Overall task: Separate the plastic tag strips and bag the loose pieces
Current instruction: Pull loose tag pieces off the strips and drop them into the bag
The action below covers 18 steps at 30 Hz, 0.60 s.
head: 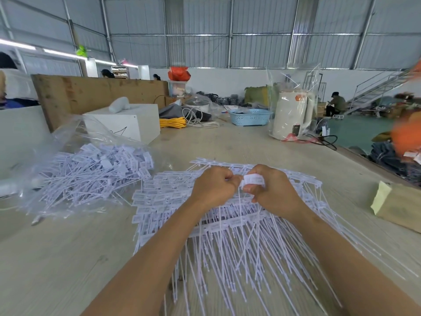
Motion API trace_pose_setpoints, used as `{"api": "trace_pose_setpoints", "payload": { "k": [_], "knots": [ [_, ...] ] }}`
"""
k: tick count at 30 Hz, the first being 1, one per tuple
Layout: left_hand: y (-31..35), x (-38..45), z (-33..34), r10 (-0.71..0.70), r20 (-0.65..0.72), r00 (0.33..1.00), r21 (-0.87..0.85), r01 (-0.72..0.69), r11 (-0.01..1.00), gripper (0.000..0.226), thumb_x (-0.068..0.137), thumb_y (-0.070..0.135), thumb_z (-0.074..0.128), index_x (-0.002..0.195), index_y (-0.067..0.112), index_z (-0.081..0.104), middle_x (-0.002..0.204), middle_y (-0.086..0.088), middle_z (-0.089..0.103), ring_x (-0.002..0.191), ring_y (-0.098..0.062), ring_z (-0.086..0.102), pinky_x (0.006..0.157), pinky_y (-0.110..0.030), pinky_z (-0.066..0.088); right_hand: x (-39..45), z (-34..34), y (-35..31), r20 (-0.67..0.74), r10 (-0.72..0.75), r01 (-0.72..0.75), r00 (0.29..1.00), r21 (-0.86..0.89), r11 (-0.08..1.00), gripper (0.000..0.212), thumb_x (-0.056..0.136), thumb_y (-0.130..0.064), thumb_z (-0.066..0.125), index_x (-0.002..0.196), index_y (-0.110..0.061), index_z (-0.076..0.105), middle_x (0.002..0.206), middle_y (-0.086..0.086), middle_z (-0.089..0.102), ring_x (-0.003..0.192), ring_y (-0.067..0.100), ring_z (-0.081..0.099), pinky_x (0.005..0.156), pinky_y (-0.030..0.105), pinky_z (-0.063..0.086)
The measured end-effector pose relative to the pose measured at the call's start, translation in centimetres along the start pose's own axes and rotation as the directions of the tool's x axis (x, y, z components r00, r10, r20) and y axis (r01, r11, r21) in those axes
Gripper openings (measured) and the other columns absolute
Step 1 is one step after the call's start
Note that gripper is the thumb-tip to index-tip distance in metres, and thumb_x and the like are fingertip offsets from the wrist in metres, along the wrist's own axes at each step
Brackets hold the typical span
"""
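A large heap of white plastic tag strips (227, 224) lies on the pale wooden bench (68, 258), flat label heads joined in rows at the far side, thin tails fanning toward the near edge. To its left, loose white plastic tag pieces (95, 172) lie jumbled inside a clear, crumpled plastic bag (66, 133) resting open on the bench

**Bright, even daylight with warped and smeared edges**

Soft light fills the hall, joined by fluorescent tubes (17, 44) glowing at upper left. Shadows on the table (68, 258) are faint. Wide-angle distortion bends the roof beams. An orange shape (407, 133) at the right edge is motion-blurred; the centre stays sharp.
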State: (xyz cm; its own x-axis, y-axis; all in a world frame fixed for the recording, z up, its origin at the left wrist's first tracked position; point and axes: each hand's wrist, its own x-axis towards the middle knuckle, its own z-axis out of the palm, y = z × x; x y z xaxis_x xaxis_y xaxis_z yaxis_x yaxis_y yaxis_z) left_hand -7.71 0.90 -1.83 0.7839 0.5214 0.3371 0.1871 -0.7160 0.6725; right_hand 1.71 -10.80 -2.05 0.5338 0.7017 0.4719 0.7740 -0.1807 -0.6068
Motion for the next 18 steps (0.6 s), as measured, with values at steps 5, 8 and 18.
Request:
{"api": "trace_pose_setpoints", "payload": {
  "k": [5, 8, 18],
  "knots": [
    [0.2, 0.2, -0.2, -0.064, 0.027, 0.998, -0.105, 0.067, 0.992, 0.054, 0.092, 0.027, 0.057, 0.046, 0.019, 0.029, 0.041, 0.007, 0.023, 0.042, -0.014, 0.025, 0.054, -0.027, 0.022, -0.2, 0.1, -0.5, -0.036, -0.050, 0.048, 0.998, -0.054, 0.997, 0.016, 0.082, -0.001, 0.068, 0.096, 0.000, 0.061, 0.082, 0.006, 0.056, 0.074, 0.029, 0.059, 0.069, 0.048, 0.052],
    [0.3, 0.2, -0.5, -0.088, 0.041, 0.995, -0.156, 0.094, 0.983, 0.052, 0.091, 0.026, 0.058, 0.048, 0.019, 0.030, 0.044, 0.004, 0.022, 0.043, -0.014, 0.023, 0.052, -0.027, 0.020, -0.1, 0.3, -0.3, -0.077, -0.098, 0.091, 0.992, -0.090, 0.992, 0.016, 0.081, 0.000, 0.068, 0.096, 0.000, 0.062, 0.084, 0.007, 0.057, 0.075, 0.022, 0.053, 0.065, 0.028, 0.044],
    [0.4, 0.3, -0.9, -0.144, 0.078, 0.986, -0.276, 0.160, 0.948, 0.050, 0.085, 0.019, 0.062, 0.044, 0.020, 0.033, 0.046, 0.002, 0.026, 0.041, -0.014, 0.025, 0.052, -0.027, 0.021, 0.2, 1.0, 0.1, -0.138, -0.261, 0.237, 0.955, -0.171, 0.956, 0.017, 0.077, 0.007, 0.068, 0.093, 0.005, 0.062, 0.088, 0.016, 0.062, 0.074, 0.020, 0.050, 0.062, 0.019, 0.033]
  ]
}}
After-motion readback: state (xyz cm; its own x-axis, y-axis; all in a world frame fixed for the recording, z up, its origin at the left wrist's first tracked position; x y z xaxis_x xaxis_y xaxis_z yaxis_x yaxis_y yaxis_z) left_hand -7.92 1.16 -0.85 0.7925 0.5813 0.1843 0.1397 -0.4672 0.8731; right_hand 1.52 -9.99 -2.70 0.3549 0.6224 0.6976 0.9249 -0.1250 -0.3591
